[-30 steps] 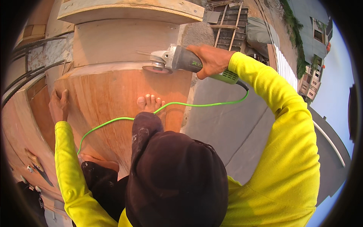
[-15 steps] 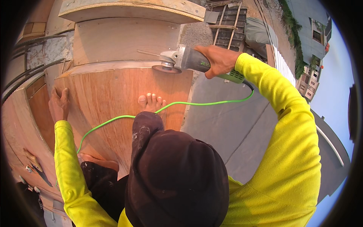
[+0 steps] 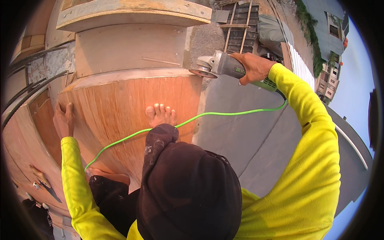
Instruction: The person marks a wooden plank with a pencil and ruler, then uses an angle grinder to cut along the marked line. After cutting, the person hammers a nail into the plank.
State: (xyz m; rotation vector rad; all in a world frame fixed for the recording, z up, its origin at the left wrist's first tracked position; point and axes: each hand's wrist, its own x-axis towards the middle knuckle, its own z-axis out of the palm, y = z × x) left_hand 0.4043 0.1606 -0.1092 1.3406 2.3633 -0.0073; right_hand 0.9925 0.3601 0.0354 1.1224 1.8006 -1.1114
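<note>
Where plywood [image 3: 94, 106] borders grey ground [image 3: 232, 140], my right hand [image 3: 257, 68] grips a grinder [image 3: 229, 66]; whether my left hand [image 3: 64, 121] grasps, I can't tell.

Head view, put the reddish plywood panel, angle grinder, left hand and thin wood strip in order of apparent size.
1. Reddish plywood panel
2. Angle grinder
3. Left hand
4. Thin wood strip, smallest by area
</note>
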